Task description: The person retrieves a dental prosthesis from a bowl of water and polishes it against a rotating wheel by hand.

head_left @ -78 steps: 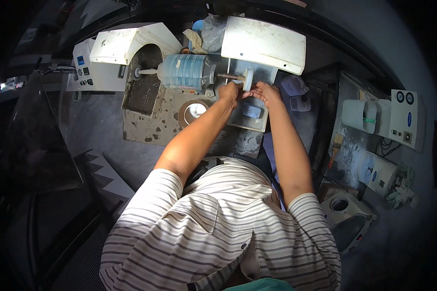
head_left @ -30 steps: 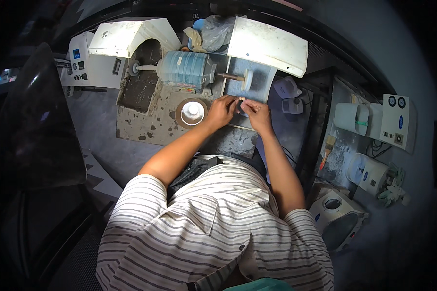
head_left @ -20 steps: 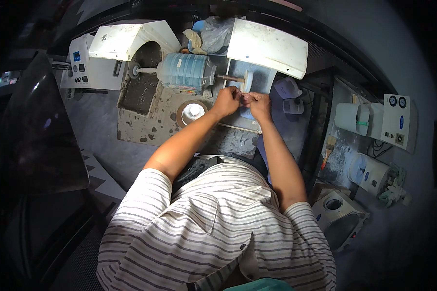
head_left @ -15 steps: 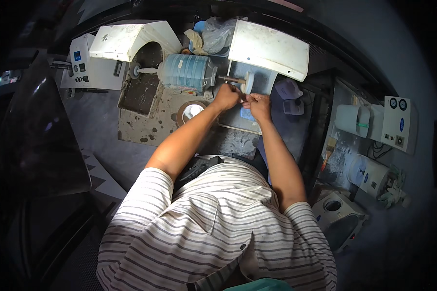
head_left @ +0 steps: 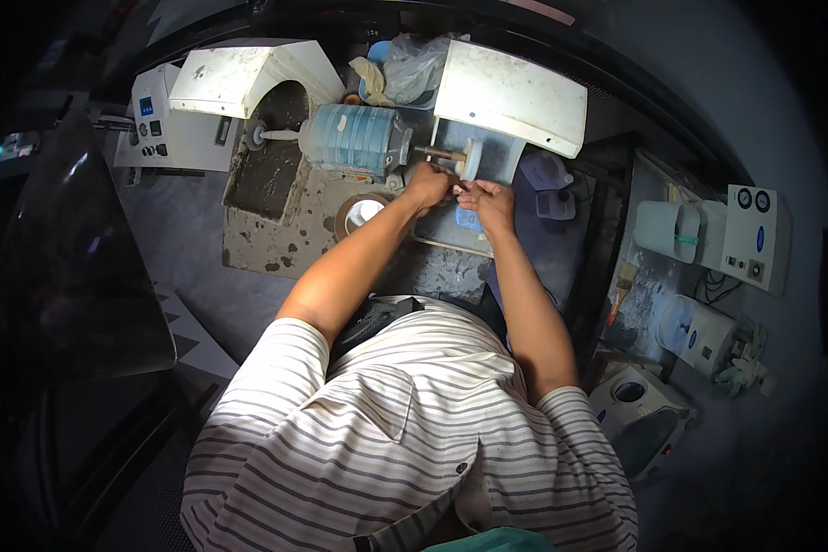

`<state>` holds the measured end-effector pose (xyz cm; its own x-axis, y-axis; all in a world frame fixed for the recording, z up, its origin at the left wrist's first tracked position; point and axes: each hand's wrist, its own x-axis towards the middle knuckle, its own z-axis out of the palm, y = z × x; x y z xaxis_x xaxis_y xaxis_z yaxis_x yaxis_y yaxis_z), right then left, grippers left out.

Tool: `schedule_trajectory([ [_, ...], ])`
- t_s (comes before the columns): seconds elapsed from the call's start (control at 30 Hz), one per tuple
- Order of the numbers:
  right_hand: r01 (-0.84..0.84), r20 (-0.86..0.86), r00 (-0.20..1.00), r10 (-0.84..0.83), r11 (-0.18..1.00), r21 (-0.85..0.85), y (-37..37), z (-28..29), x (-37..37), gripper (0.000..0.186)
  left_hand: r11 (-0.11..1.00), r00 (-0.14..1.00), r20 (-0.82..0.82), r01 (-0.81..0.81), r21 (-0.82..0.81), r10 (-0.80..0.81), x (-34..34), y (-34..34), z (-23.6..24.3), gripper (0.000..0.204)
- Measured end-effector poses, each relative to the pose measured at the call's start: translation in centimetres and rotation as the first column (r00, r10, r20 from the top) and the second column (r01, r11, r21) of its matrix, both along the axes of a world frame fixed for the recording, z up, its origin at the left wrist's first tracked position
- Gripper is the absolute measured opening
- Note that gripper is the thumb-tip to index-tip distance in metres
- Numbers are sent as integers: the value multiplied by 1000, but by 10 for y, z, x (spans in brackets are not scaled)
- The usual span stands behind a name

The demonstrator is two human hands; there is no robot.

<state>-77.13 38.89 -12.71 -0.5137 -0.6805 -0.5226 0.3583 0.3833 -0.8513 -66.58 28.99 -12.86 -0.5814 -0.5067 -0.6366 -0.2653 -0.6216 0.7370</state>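
Both hands meet just in front of a pale round polishing wheel on a horizontal shaft. My left hand is closed, its fingertips pinched together below the shaft. My right hand is closed too, with its thumb and fingers almost touching the left fingertips. Something tiny sits between the fingers, too small to name. A blue plastic jug covers the machine body left of the wheel. Beneath my right hand, a light blue piece lies in the tray under the white hood.
Left of the jug, a second white hood stands over a muddy basin. A round bowl rests near my left forearm. Purple-tinted containers stand right of my hand. Farther right are a brush and a gauge box.
My hands have shifted slightly, and the right fingers have turned a little and sit a touch lower, by the wheel's lower edge. The rest looks the same.
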Motion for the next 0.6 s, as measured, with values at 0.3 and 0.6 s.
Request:
schedule_trajectory([
  [0.3,31,-4,999,-32,992,-120,5,-2,10,14,891,987,-157,-38,-453,-37,12,20,-14,12],
  [0.6,41,15,999,-40,997,-60,4,7,11,15,997,992,-98,-72,22,74,7,7,3,8],
])
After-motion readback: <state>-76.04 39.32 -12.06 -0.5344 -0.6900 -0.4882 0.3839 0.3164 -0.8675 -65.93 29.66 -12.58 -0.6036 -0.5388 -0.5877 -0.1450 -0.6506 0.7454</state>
